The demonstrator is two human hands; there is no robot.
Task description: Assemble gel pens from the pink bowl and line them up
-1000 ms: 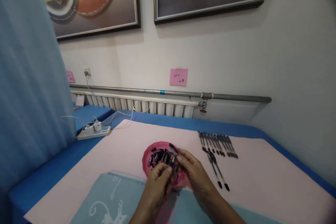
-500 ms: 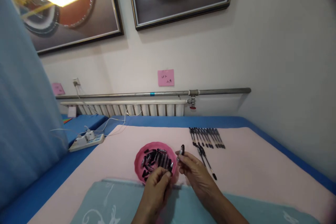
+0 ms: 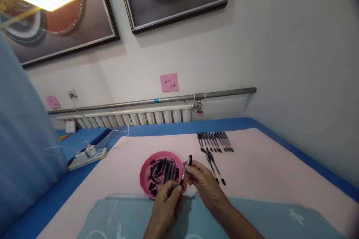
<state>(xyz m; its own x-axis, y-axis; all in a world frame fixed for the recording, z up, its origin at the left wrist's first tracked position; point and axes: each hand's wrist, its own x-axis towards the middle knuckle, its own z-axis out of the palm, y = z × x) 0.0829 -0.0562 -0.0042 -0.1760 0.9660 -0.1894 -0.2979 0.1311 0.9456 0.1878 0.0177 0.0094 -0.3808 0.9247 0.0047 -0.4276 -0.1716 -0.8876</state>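
My left hand is closed on a short black pen piece with a pale tip pointing up and right. In my right hand, thumb and fingers pinch a black pen cap, tilted upward. The two pieces meet or nearly meet; I cannot tell if they touch. Just behind my left hand sits a round pink bowl holding black caps, clear tubes and other pen parts. Right of my right hand, two pens lie slanted on the pink sheet. Beyond them is a row of several black-capped pens.
A pink sheet covers the blue bed. A teal cloth with white patterns lies at the front edge. On the left are a power strip with cables and a blue curtain. A radiator runs along the wall.
My two hands have brought the cap and the pen piece closer together. The whole view has shifted and tilted slightly. The bowl and pens stay where they were on the sheet.
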